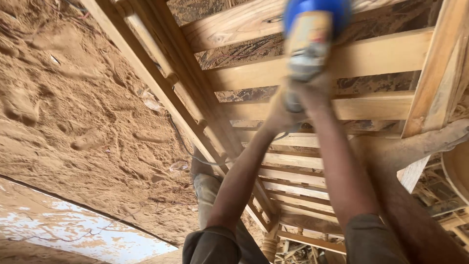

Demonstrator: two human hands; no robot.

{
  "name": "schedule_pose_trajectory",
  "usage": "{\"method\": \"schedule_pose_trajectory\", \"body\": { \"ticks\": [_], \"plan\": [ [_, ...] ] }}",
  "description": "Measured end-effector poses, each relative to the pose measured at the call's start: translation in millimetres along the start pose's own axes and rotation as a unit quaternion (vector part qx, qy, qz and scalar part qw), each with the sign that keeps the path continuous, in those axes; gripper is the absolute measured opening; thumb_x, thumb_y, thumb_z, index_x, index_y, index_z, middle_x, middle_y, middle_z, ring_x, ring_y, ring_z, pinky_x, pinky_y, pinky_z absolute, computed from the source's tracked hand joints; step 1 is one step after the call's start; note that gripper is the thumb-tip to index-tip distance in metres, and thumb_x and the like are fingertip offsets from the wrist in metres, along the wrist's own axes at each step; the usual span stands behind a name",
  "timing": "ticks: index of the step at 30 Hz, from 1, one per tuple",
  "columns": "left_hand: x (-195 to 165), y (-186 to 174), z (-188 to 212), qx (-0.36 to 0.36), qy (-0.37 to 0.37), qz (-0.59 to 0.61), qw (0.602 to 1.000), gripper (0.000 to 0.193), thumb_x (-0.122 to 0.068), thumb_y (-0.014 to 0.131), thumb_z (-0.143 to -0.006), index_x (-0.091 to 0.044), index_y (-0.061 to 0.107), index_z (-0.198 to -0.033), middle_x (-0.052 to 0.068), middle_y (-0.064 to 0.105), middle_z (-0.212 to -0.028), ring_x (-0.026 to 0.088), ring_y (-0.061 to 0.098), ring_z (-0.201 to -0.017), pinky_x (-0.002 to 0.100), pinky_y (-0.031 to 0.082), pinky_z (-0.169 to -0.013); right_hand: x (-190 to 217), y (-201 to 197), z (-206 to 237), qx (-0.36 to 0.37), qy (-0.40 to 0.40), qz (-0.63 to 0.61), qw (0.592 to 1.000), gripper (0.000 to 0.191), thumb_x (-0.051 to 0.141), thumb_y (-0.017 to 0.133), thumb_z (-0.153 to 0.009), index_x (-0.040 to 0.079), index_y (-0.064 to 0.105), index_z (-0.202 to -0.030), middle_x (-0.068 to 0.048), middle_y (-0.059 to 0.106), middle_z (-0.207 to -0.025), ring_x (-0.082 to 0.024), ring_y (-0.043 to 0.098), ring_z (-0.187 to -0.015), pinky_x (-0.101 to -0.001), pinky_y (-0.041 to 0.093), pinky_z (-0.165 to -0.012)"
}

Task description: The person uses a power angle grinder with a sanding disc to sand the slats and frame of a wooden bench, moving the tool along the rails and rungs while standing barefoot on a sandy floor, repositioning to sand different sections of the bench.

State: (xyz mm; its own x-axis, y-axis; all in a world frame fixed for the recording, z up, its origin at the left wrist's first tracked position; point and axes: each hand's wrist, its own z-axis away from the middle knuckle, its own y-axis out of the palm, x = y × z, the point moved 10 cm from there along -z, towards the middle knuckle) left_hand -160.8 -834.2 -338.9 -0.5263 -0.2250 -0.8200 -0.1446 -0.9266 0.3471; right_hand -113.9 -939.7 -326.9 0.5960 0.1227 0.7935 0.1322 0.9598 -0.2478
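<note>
A blue and grey handheld power tool (312, 39), blurred so probably a sander or grinder, is being held out at arm's length over the pale wooden slatted frame (303, 142), far side of the scene, top centre. Both hands are being wrapped shut round its narrow grey neck: left hand (281, 115) from the left, right hand (312, 98) just beside it, touching. It's looking like a stiff, fairly heavy lump with a smooth plastic shell, likely dusty and a bit slippery, so the neck below the blue body is being judged the sensible place for gripping, two-handed. Sawdust-covered ground (83, 112) is being seen to the left, and another person's dusty arm (420, 146) is resting on the frame at the right.
</note>
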Motion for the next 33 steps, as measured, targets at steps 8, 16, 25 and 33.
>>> {"method": "schedule_pose_trajectory", "body": {
  "ticks": [8, 16, 25, 33],
  "plan": [
    [8.9, 57.9, 4.6, 0.040, -0.047, -0.038, 0.997, 0.098, -0.018, 0.093, -0.062, -0.006, 0.038, -0.141, 0.015, 0.066, -0.114, 0.031, 0.069, -0.102, 0.044, 0.057, -0.089, 13.9, -68.7, 18.9, -0.001, 0.000, -0.070, 0.998, 0.061, 0.010, 0.095, -0.081, 0.000, 0.059, -0.129, -0.008, 0.065, -0.115, -0.020, 0.067, -0.101, -0.0346, 0.059, -0.094],
    [97.1, -66.6, 62.1, -0.065, -0.076, 0.200, 0.975, 0.055, -0.012, 0.086, -0.068, -0.004, 0.059, -0.116, 0.008, 0.071, -0.101, 0.018, 0.073, -0.087, 0.033, 0.063, -0.077, -46.3, 101.5, 26.9, 0.101, 0.041, 0.175, 0.979, 0.067, 0.021, 0.089, -0.060, 0.011, 0.067, -0.122, -0.004, 0.077, -0.107, -0.015, 0.076, -0.092, -0.0318, 0.062, -0.088],
    [70.2, 5.1, 25.8, 0.016, -0.083, 0.099, 0.991, 0.052, -0.020, 0.087, -0.068, -0.007, 0.064, -0.112, 0.007, 0.070, -0.099, 0.020, 0.070, -0.086, 0.038, 0.060, -0.076, -32.4, 4.3, 10.8, -0.023, 0.089, 0.127, 0.988, 0.077, 0.016, 0.088, -0.059, 0.009, 0.058, -0.130, -0.004, 0.067, -0.116, -0.017, 0.071, -0.103, -0.0337, 0.065, -0.094],
    [-17.1, 87.0, -25.0, 0.047, -0.074, -0.035, 0.996, 0.104, -0.039, 0.090, -0.058, -0.005, 0.040, -0.142, 0.023, 0.074, -0.111, 0.037, 0.074, -0.101, 0.044, 0.060, -0.087, 43.5, -108.3, -5.8, 0.006, 0.012, -0.085, 0.996, 0.074, -0.006, 0.082, -0.082, 0.004, 0.043, -0.144, -0.010, 0.059, -0.111, -0.026, 0.063, -0.101, -0.0416, 0.060, -0.092]
  ]
}}
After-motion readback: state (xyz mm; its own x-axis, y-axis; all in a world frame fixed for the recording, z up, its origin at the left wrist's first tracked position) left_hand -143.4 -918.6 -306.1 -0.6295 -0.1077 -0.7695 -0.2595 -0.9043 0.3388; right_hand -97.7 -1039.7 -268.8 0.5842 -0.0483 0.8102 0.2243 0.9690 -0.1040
